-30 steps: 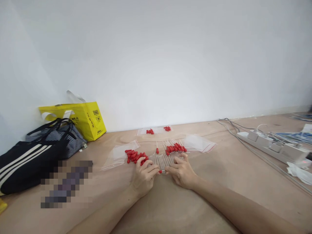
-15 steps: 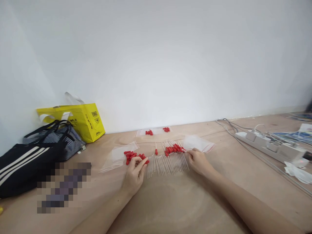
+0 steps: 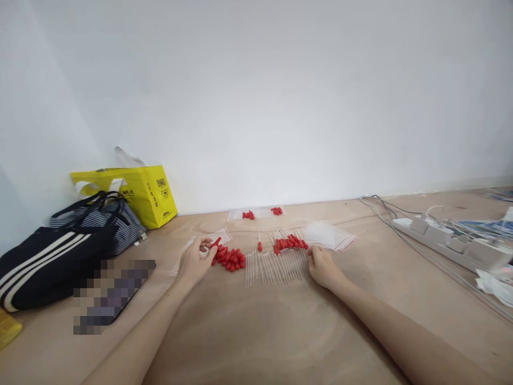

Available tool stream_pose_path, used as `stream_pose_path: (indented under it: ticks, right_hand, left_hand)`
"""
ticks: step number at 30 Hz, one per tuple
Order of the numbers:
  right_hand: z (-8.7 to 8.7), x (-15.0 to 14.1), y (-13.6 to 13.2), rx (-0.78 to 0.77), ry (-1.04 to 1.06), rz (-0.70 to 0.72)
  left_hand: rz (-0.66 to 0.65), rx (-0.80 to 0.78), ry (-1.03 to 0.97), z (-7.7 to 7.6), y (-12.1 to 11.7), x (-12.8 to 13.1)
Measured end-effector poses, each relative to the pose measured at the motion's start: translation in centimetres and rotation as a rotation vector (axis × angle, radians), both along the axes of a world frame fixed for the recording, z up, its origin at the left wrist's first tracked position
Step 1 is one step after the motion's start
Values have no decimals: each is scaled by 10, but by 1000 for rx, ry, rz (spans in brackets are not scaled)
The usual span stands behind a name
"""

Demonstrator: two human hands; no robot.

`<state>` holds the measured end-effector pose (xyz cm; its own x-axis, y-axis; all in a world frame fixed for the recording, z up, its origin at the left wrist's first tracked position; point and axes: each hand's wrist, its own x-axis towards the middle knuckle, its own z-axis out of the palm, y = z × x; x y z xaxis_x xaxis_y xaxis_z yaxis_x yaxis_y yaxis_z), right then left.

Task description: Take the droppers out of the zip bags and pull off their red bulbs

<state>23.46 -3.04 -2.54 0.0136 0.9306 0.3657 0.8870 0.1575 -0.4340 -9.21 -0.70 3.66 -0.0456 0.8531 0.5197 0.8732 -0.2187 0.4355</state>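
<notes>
My left hand [image 3: 196,259] pinches a red rubber bulb [image 3: 216,241] at its fingertips, over the left edge of a pile of red rubber bulbs [image 3: 231,259]. To the right of that pile lies a row of thin clear glass tubes [image 3: 272,268], side by side. My right hand [image 3: 321,266] is closed at the right end of this row; what its fingers hold is hidden. Just left of its fingertips is a group of droppers with red bulbs [image 3: 289,243], their tubes pointing away. A single dropper [image 3: 259,246] lies apart, between this group and the pile.
Clear zip bags [image 3: 328,235] lie behind both hands. Another bag with droppers [image 3: 262,214] rests by the wall. A yellow bag [image 3: 156,195], a black bag [image 3: 60,262] and a blurred dark object [image 3: 114,297] are left. A power strip [image 3: 452,240] with cables stands right.
My left hand has moved left, from the pile's right end to its left edge, uncovering the bulbs. My right hand stays by the tubes; a tube end seen at its fingertips no longer shows.
</notes>
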Motion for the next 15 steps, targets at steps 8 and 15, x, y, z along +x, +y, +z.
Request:
stream_pose_path:
  ticks: [8,15]
  right_hand:
    - [-1,0,1,6,28,24]
    - [-1,3,1,16,47,17]
  left_hand:
    - [-103,-198,173,11,38,-11]
    - [-128,-279,304,14,43,17]
